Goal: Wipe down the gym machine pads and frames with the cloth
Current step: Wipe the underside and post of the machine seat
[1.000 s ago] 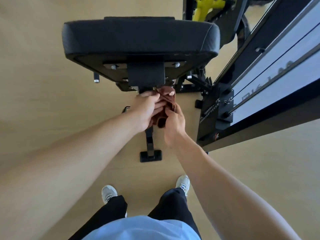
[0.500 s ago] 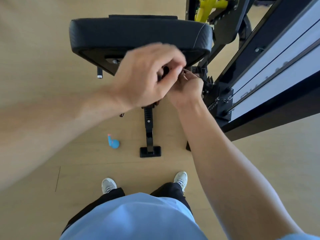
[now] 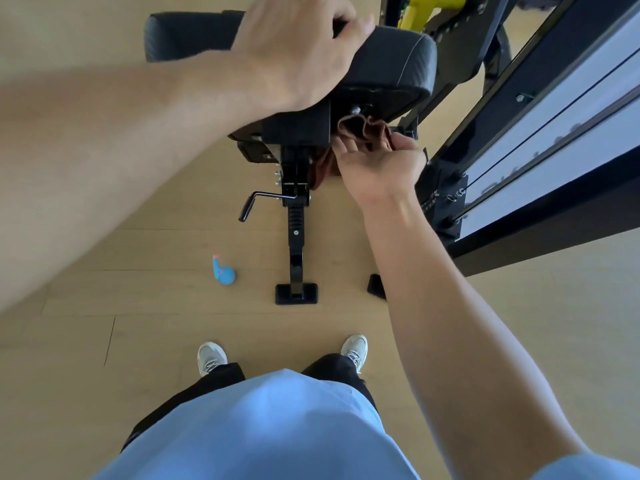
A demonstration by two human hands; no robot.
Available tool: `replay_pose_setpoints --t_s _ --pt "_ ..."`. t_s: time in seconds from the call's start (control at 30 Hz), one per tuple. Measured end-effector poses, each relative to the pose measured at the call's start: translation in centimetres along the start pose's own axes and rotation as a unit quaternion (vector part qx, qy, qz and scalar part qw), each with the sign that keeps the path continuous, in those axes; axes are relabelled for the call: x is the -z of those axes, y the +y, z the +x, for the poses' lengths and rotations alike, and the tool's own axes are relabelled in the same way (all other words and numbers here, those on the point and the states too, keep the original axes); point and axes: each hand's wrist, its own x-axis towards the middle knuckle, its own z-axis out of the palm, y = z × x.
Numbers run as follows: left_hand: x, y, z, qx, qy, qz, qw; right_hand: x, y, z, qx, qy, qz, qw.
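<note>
The black padded seat (image 3: 391,60) of a gym machine fills the top of the head view. My left hand (image 3: 298,53) lies on top of the pad, fingers curled over its far edge. Under the pad, my right hand (image 3: 377,164) holds a brown cloth (image 3: 363,131) bunched against the black bracket (image 3: 298,126) and the bolts on the seat's underside. Part of the cloth hangs down beside the black seat post (image 3: 297,216).
A crank handle (image 3: 256,202) sticks out left of the post. A small blue bottle (image 3: 223,271) lies on the wooden floor. The machine's black frame with cables (image 3: 519,161) runs along the right. My feet (image 3: 282,353) stand in front of the post's base.
My left hand has let go near the cloth and risen onto the top of the pad. My right hand keeps the cloth under the seat. The view has pulled back and up.
</note>
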Motion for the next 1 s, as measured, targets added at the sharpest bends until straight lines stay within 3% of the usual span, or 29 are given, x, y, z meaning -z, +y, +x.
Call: replay_pose_setpoints --t_s 0.17,0.37,0.67,0.83,1.0 --pt "-0.1 -0.1 0.3 0.003 0.011 0.028 1.000 -1.0 0.6 2.3 -0.015 -0.001 -0.017 1.000" --pt "-1.1 -0.3 -0.3 0.069 -0.002 0.043 0.997 0.0 0.6 6.2 -0.031 0.077 -0.076 0.994" --pt "-2.0 -0.5 -2.4 -0.042 0.016 0.160 0.986 1.2 0.1 2.6 -0.026 -0.058 -0.065 0.996" --pt "-2.0 -0.3 -3.1 -0.042 0.012 0.173 0.984 0.3 0.5 5.1 -0.046 0.000 -0.106 0.993" --pt "-1.9 0.2 -4.6 -0.053 0.000 0.183 0.982 0.9 0.4 7.3 -0.012 0.080 -0.173 0.982"
